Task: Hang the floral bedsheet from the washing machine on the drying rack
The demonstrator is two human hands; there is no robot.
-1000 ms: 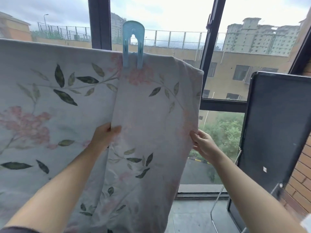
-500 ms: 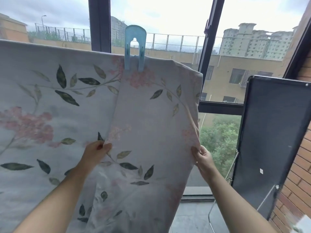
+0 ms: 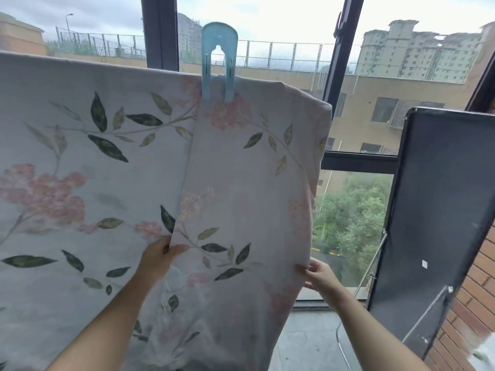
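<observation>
The pale bedsheet with pink flowers and green leaves (image 3: pixel 241 183) hangs over the drying rack hidden beneath it, held by a light-blue plastic peg (image 3: pixel 219 62). The left hand (image 3: pixel 158 254) and the right hand (image 3: pixel 318 274) each pinch an edge of its overlapping panel — a hard downward tug could pop the peg and slide the sheet off.

Bedsheet (image 3: pixel 254 183) hangs before window (image 3: pixel 359 162), clip (image 3: pixel 219 62) on top edge. Left hand (image 3: pixel 158 257) at flap's left edge, right hand (image 3: pixel 320 275) at right edge. Board (image 3: pixel 434 223) right of sheet.
</observation>
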